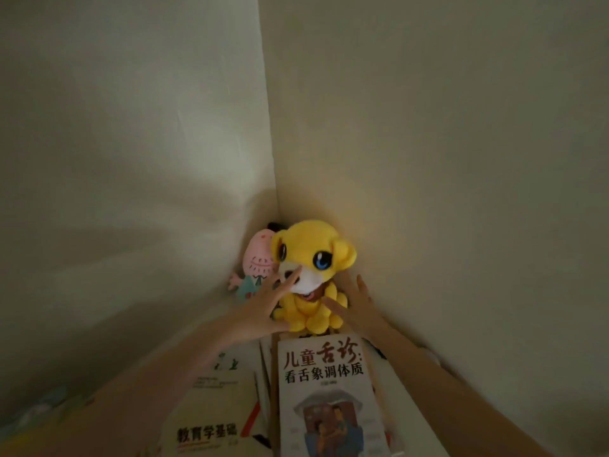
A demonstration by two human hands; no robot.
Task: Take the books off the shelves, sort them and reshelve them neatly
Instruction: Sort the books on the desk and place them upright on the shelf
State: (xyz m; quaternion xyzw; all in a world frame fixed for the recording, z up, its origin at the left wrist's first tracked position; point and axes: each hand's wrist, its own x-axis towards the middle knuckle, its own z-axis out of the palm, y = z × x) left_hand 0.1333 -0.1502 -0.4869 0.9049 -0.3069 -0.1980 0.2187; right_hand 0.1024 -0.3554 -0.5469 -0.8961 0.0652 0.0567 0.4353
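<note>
Left hand (263, 311) spread, fingertips on muzzle of yellow plush (316, 255) wedged in wall corner. Right hand (359, 308) spread at its 3 o'clock, probably to lift it clear. Books (326, 390) stacked flat at 6 o'clock; pink plush (258, 258) at 10.

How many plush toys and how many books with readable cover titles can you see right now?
Plush toys: 2 (yellow dog, pink toy)
Books with readable titles: 2 (white book, cream book)
Total: 4
</note>
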